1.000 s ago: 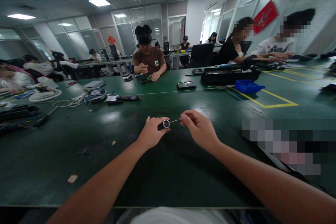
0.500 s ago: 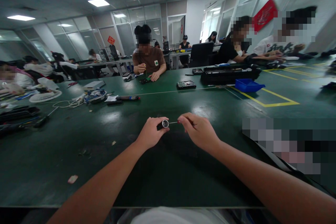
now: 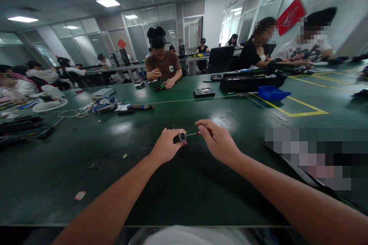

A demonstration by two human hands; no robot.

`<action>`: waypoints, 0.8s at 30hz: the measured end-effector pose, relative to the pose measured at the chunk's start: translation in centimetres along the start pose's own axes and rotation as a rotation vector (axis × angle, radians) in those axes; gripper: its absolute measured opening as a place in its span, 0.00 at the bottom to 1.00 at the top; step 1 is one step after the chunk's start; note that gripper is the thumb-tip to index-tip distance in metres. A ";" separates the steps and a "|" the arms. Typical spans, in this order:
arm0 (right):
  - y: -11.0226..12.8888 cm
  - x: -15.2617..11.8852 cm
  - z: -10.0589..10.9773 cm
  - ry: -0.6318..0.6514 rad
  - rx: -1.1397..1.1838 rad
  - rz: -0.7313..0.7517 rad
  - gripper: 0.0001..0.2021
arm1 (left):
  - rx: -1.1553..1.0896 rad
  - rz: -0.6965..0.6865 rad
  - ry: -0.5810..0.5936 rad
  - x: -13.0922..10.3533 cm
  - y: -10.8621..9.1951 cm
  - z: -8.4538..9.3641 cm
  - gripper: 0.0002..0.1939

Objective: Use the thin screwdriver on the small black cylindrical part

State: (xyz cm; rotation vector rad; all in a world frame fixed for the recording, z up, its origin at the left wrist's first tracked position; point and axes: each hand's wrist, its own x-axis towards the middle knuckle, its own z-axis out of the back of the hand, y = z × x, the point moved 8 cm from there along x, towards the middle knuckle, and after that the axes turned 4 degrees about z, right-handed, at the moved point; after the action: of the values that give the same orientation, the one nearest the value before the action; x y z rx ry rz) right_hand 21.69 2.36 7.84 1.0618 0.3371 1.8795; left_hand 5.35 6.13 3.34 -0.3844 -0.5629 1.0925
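Observation:
My left hand is wrapped round a short black cylindrical part with a silvery ring at its end, which faces me. A thin screwdriver with a metal shaft and a red handle points at the side of this part. My right hand has the handle at its thumb and fingers, the index finger lifted a little above it. Where the tip meets the part is too small to make out. Both hands are above the green table.
A blue tray stands at the back right beside a long black housing. An opened hard drive lies at the middle back. Cables and a pen-like tool are on the left. A co-worker sits opposite.
My right index finger has lifted and straightened, so more of the red handle shows. The black part has shifted very slightly to the right.

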 end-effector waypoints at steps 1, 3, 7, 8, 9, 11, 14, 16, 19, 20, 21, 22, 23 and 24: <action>0.0 0.0 0.0 -0.007 0.002 0.006 0.12 | 0.003 0.000 0.002 0.0 0.0 -0.1 0.15; 0.2 -0.1 0.1 -0.020 0.013 0.018 0.14 | 0.006 0.000 -0.004 0.0 0.1 0.0 0.15; 0.2 -0.1 0.1 -0.016 0.041 0.019 0.13 | -0.004 0.002 -0.016 0.0 0.3 0.1 0.13; 0.1 -0.1 0.0 -0.003 0.037 0.007 0.12 | -0.006 0.001 -0.015 -0.1 0.3 0.0 0.13; 0.0 -0.1 0.0 0.011 0.030 -0.007 0.11 | -0.008 -0.001 -0.014 -0.1 0.3 0.0 0.12; -0.1 -0.1 -0.2 0.036 0.017 -0.033 0.12 | -0.007 -0.006 -0.015 -0.1 0.2 0.0 0.12; 0.0 -0.2 -0.1 0.021 0.035 -0.028 0.12 | -0.009 -0.006 -0.006 0.0 0.1 0.0 0.13; 0.2 -0.4 0.1 -0.023 0.079 -0.015 0.12 | -0.016 -0.005 0.006 0.0 0.1 0.0 0.13; -0.3 -0.3 0.1 -0.074 0.179 -0.051 0.09 | -0.022 -0.006 -0.009 -0.1 -0.1 0.2 0.14; -0.8 -0.2 0.0 -0.087 0.238 -0.086 0.08 | -0.018 -0.018 -0.024 -0.1 -0.3 0.4 0.14; -1.5 -0.1 -0.1 -0.103 0.323 -0.139 0.09 | -0.008 -0.038 -0.042 -0.1 -0.5 0.6 0.14; -2.5 0.1 -0.3 -0.139 0.442 -0.207 0.10 | 0.006 -0.061 -0.063 -0.2 -0.7 0.7 0.14; -3.6 0.1 -0.5 -0.180 0.585 -0.289 0.12 | 0.022 -0.079 -0.079 -0.1 -0.9 0.9 0.15; -4.8 0.0 -0.9 -0.227 0.727 -0.394 0.13 | 0.036 -0.082 -0.088 -0.1 -0.9 0.9 0.15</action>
State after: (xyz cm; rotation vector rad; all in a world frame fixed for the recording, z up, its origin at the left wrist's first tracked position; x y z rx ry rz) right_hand 23.81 5.15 4.43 1.5298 1.0625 1.2762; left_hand 5.39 5.69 4.50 -0.2810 -0.6306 1.0427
